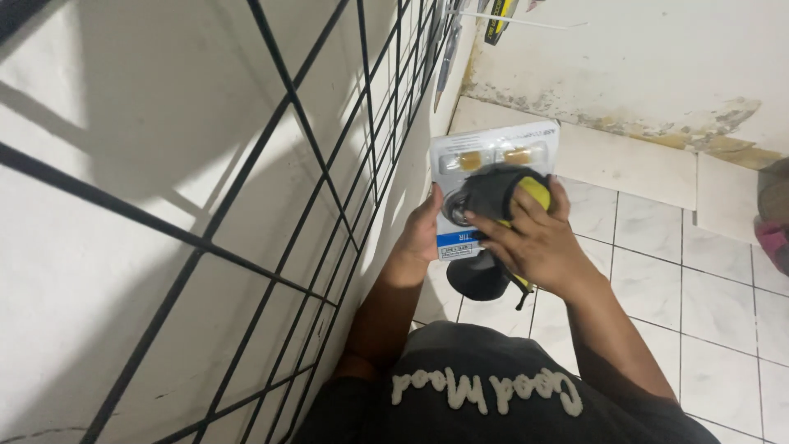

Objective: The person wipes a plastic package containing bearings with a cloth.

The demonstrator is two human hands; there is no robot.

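My left hand grips the left edge of a flat white blister package with two small amber parts under clear plastic near its top. My right hand lies over the front of the package and holds a black and yellow cloth-like item against it. A dark rounded part of that item hangs below my right hand, with a thin black strap dangling beside it. Both hands are held in front of my chest, close to the wall on the left.
A black wire grid panel leans along the white wall on the left, with packaged goods hanging at its far end. White floor tiles spread to the right. The far wall shows peeling, stained paint above a tiled skirting.
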